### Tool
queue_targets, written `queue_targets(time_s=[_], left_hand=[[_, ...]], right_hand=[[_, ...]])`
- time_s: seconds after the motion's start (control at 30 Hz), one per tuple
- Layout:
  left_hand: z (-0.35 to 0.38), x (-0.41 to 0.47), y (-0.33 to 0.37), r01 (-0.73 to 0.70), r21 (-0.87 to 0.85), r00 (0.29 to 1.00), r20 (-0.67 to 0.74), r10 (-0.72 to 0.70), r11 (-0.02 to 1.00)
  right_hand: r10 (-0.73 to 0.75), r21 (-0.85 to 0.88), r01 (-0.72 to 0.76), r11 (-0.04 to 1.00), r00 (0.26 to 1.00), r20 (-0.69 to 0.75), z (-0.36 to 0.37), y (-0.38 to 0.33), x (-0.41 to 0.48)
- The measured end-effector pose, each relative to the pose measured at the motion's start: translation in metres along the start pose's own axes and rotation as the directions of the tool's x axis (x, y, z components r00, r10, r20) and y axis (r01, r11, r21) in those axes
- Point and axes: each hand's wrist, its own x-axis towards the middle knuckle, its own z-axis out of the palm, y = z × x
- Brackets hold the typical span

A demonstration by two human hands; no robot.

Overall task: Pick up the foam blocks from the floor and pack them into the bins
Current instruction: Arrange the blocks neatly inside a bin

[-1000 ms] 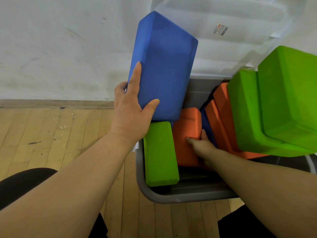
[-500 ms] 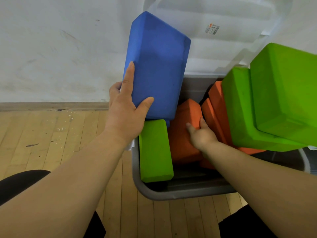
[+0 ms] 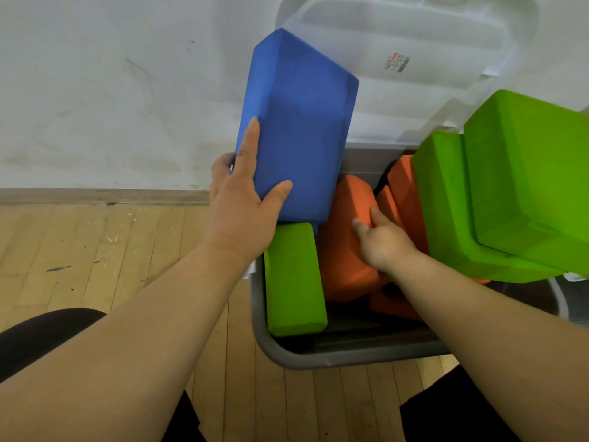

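Note:
My left hand (image 3: 240,205) grips the lower end of a large blue foam block (image 3: 298,122), held upright above the left end of the grey bin (image 3: 318,358). A green block (image 3: 293,279) stands on edge in the bin just below it. My right hand (image 3: 381,240) holds the edge of an orange block (image 3: 345,244) that stands tilted in the middle of the bin. More orange blocks (image 3: 403,189) lean behind it. Two big green blocks (image 3: 522,183) stick up out of the bin's right part.
A clear plastic lid (image 3: 414,43) with a barcode sticker leans on the white wall behind the bin. Wooden floor (image 3: 95,256) lies to the left and in front. My dark-clothed knees show at the bottom corners.
My right hand has risen from deep in the bin and lifted the orange block so it tilts up. The blue block in my left hand has stayed about where it was.

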Motion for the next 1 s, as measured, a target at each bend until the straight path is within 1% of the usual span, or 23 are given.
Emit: queue_targets(time_s=[0.03,0.1,0.13,0.2,0.23,0.27,0.33,0.37,0.4,0.47,0.5,0.57,0.63,0.67,0.73,0.77,0.83,0.87,0.9,1.0], left_hand=[[0.000,0.000,0.001,0.002,0.004,1.000,0.005,-0.002,1.000],[-0.002,0.000,0.002,-0.001,0.013,1.000,0.012,0.001,1.000],[-0.002,0.000,0.002,-0.004,0.014,1.000,0.014,0.003,1.000],[-0.004,-0.001,0.002,-0.010,0.013,1.000,0.018,0.010,1.000],[-0.004,-0.001,0.002,-0.013,0.013,1.000,0.017,0.013,1.000],[-0.004,-0.001,0.002,-0.014,0.013,1.000,0.018,0.014,1.000],[-0.004,0.000,0.002,-0.011,0.008,1.000,0.016,0.011,1.000],[-0.003,-0.001,0.002,-0.010,0.006,1.000,0.012,0.010,1.000],[-0.003,-0.001,0.002,-0.008,0.006,1.000,0.009,0.008,1.000],[-0.002,-0.001,0.001,-0.001,0.005,1.000,0.009,0.000,1.000],[-0.003,-0.001,0.001,0.001,0.006,1.000,0.011,-0.001,1.000],[-0.003,-0.001,0.002,0.007,0.008,1.000,0.016,-0.007,1.000],[-0.004,-0.001,0.003,0.012,0.009,1.000,0.022,-0.012,1.000],[-0.004,-0.001,0.004,0.013,0.012,1.000,0.023,-0.013,1.000],[-0.005,-0.001,0.005,0.010,0.019,1.000,0.023,-0.011,1.000],[-0.005,-0.001,0.005,0.011,0.020,1.000,0.022,-0.011,1.000],[-0.006,-0.001,0.006,0.014,0.022,1.000,0.018,-0.014,1.000],[-0.005,-0.001,0.006,0.013,0.023,1.000,0.017,-0.014,1.000],[-0.005,-0.001,0.006,0.011,0.021,1.000,0.018,-0.012,1.000],[-0.005,-0.002,0.005,0.001,0.011,1.000,0.020,-0.001,1.000]], right_hand=[[-0.050,-0.119,0.052,0.992,0.999,0.021,-0.004,-0.004,0.000],[-0.050,-0.376,0.090,0.922,0.992,0.115,-0.004,-0.006,0.002],[-0.027,-0.450,0.100,0.887,0.986,0.167,0.002,-0.004,0.003],[0.021,-0.492,0.119,0.863,0.963,0.270,0.020,0.004,0.005],[0.043,-0.459,0.102,0.882,0.954,0.296,0.028,0.009,0.007],[0.082,-0.395,0.048,0.918,0.949,0.305,0.034,0.013,0.010],[0.171,-0.214,-0.115,0.970,0.949,0.266,0.042,0.019,0.015],[0.220,-0.118,-0.195,0.974,0.941,0.257,0.044,0.020,0.014],[0.256,-0.020,-0.260,0.965,0.930,0.265,0.046,0.021,0.010],[0.302,0.170,-0.375,0.911,0.889,0.344,0.049,0.023,-0.003],[0.318,0.222,-0.422,0.879,0.866,0.387,0.050,0.024,-0.009],[0.313,0.253,-0.443,0.860,0.850,0.424,0.047,0.026,-0.017],[0.269,0.310,-0.383,0.870,0.896,0.352,0.037,0.025,-0.015],[0.243,0.299,-0.325,0.897,0.928,0.281,0.030,0.022,-0.014],[0.208,0.214,-0.219,0.952,0.975,0.074,0.015,0.014,-0.015],[0.191,0.197,-0.179,0.964,0.980,-0.046,0.010,0.010,-0.017],[0.181,0.242,-0.118,0.963,0.949,-0.257,0.010,0.006,-0.021],[0.187,0.261,-0.105,0.959,0.931,-0.314,0.012,0.004,-0.022],[0.201,0.261,-0.114,0.959,0.919,-0.338,0.017,0.003,-0.022],[0.251,0.248,-0.174,0.953,0.911,-0.328,0.027,-0.002,-0.019]])
